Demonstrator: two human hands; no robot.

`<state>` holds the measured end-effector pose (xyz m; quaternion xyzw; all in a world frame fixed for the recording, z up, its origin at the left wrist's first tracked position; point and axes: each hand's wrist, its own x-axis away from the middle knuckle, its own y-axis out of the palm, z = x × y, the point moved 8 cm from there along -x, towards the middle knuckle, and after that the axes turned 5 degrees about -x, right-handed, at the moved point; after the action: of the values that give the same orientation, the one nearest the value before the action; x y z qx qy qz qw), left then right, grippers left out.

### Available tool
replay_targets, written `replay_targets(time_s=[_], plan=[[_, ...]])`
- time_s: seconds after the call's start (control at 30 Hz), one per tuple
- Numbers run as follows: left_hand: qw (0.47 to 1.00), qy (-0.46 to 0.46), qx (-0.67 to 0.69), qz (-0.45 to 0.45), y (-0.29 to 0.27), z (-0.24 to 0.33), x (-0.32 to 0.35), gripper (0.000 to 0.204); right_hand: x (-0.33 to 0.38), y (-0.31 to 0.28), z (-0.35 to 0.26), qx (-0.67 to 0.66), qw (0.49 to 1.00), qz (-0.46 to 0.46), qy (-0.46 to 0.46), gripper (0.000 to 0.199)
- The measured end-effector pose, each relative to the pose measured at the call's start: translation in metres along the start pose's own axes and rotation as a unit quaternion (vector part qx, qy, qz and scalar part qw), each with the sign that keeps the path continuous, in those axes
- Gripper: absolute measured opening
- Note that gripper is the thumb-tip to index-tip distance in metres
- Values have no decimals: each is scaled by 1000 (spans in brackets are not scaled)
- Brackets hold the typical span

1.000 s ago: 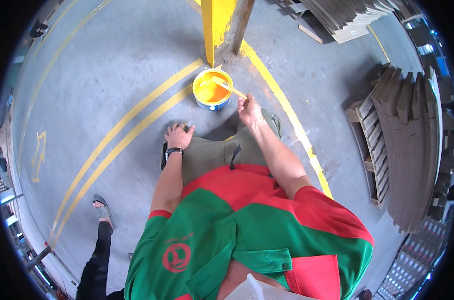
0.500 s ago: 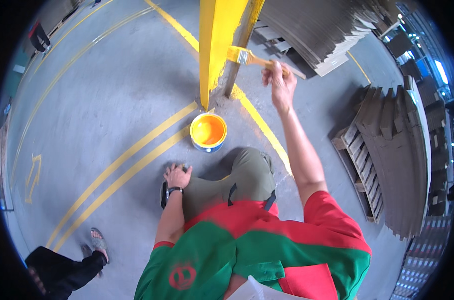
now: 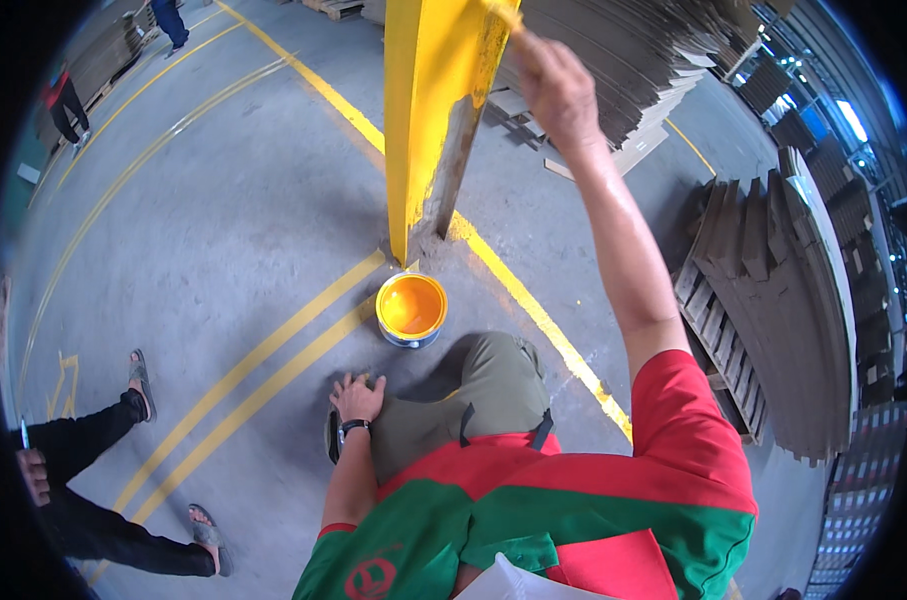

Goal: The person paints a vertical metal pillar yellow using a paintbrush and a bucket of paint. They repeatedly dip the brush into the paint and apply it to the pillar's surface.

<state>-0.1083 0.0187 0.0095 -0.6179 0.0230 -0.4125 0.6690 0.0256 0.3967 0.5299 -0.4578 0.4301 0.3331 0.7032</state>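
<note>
My right hand (image 3: 561, 95) is raised high, its fingers closed around the handle of a paintbrush (image 3: 505, 14). The brush reaches to the side of a yellow-painted steel column (image 3: 413, 120); the hand and the top edge of the picture hide part of it. Yellow paint covers most of the column, while a bare grey-brown strip shows low on its right side. At the column's foot stands an open can (image 3: 410, 342) with yellow-orange paint inside. With fingers spread, my left hand (image 3: 358, 398) rests on my bent knee, a dark watch on its wrist.
Stacks of grey-brown sheets (image 3: 773, 290) stand on a wooden pallet (image 3: 708, 330) to the right, more (image 3: 603, 70) behind the column. Yellow lines (image 3: 533, 305) cross the grey floor. A person in black trousers (image 3: 123, 530) and sandals stands near left; others are farther off.
My right hand has moved the brush upward along the column. The can and column sit lower in view. The person at left has come farther into view; my left hand stays on the knee.
</note>
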Motion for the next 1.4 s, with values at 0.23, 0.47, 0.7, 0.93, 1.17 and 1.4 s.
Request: replay_targets(time_s=[0.23,0.47,0.7,0.93,1.17,1.4], plan=[[1000,5,0,3,0,-1,0,64,120,82,-52,33,976,-207,52,30],[1000,8,6,21,0,0,-1,62,15,19,-16,41,998,-35,36,28],[1000,12,2,19,2,-1,-2,62,-35,-19,-9,55,996,23,-72,29],[1000,5,-9,14,3,0,-3,63,62,34,-41,-33,983,-172,53,22],[1000,-2,-22,-7,3,3,-1,65,-11,-4,9,-55,997,44,20,32],[999,-7,-32,-14,4,3,-1,63,46,1,-23,-72,991,-109,35,30]])
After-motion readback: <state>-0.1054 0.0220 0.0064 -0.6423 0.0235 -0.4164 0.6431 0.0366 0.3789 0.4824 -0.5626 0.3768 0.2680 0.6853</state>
